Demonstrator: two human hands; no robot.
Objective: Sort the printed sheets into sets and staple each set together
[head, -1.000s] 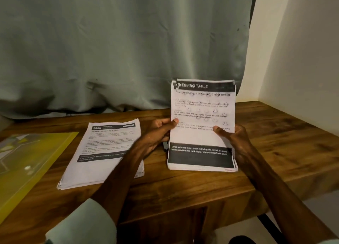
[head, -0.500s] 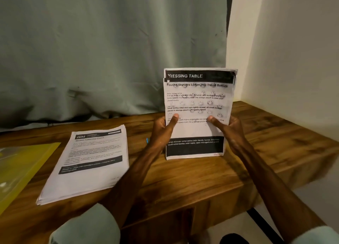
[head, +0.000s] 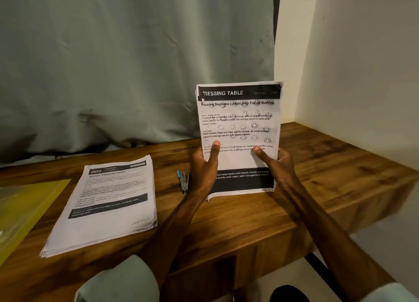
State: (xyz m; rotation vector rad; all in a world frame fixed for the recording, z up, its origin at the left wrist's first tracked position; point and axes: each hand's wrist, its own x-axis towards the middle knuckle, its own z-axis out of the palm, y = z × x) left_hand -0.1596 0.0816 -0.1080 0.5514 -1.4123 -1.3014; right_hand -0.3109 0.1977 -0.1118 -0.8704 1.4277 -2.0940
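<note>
I hold a set of printed sheets (head: 240,120) headed "DRESSING TABLE" upright, its bottom edge resting on the wooden table (head: 328,165). My left hand (head: 204,167) grips its left side and my right hand (head: 276,163) its right side, thumbs on the front page. A second stack of printed sheets (head: 106,204), headed "2652", lies flat on the table to the left. A small stapler (head: 184,179) with a blue end lies on the table between the two, just left of my left hand.
A yellow plastic folder (head: 27,208) lies at the table's left edge. A grey-green curtain (head: 136,63) hangs behind the table. A cream wall (head: 362,63) closes the right side. The table's front edge runs under my forearms.
I have raised the sheets from a tilted position to upright and evened their edges. The stapler, hidden behind my left hand before, now shows. The camera view shifted right.
</note>
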